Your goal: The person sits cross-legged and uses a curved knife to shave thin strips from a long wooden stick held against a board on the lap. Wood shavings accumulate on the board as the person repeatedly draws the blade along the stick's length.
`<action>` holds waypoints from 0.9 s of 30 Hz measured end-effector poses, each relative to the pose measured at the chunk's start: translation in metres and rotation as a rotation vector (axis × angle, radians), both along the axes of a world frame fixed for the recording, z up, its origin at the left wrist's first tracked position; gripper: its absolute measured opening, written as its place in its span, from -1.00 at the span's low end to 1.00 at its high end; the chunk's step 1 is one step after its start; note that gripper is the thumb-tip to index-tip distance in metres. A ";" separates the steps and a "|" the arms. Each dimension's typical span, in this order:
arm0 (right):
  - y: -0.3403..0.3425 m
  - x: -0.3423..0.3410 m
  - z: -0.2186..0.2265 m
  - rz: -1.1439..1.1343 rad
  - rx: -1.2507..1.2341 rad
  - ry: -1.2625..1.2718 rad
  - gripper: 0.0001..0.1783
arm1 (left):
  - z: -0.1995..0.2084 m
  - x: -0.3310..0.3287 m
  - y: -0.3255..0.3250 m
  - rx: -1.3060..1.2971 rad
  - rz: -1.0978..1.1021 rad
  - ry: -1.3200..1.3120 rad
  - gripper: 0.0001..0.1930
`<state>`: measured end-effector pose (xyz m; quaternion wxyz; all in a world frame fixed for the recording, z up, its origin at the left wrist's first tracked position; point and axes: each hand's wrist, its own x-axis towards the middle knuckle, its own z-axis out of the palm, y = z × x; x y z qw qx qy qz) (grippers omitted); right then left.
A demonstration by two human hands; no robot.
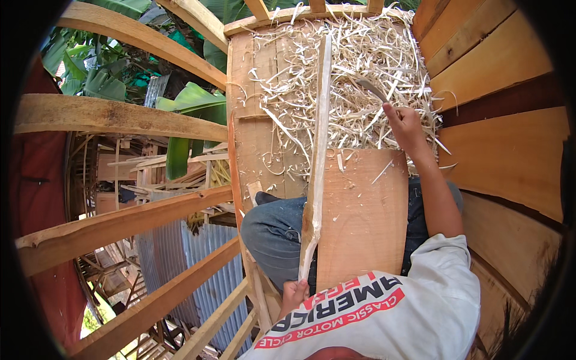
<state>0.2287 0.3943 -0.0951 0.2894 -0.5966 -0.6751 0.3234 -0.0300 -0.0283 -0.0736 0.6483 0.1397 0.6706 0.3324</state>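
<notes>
A long pale bamboo strip (321, 120) runs from near my body out over the pile of shavings, with a knot-like bump in its lower part. My left hand (294, 294) is closed round its near end, beside my shirt. My right hand (405, 125) grips a knife (373, 89) with a dark curved blade, and its handle is mostly hidden in the fist. The blade is over the shavings, to the right of the strip and apart from it. Across my lap lies a flat wooden board (363, 210), with the strip along its left edge.
Curly pale shavings (354, 54) cover much of the plank floor (264, 144). A wall of wooden boards (498, 60) stands close on the right. Spaced wooden bars (120, 117) line the left side; beyond them, lower down, are corrugated metal sheets (210, 264) and banana leaves (192, 99).
</notes>
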 end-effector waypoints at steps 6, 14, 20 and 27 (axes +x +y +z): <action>-0.026 -0.039 0.034 0.243 -0.008 -0.082 -0.24 | -0.001 -0.006 -0.005 0.038 0.012 -0.078 -0.45; -0.042 -0.041 0.041 0.485 0.223 -0.267 -0.27 | 0.002 0.001 -0.002 0.071 -0.031 0.046 -0.43; -0.055 -0.046 0.034 0.516 0.239 -0.269 -0.24 | 0.007 0.004 0.003 0.051 -0.032 0.043 -0.41; 0.005 -0.019 0.029 0.098 0.086 -0.353 -0.12 | 0.002 0.007 0.000 0.063 -0.038 0.117 -0.41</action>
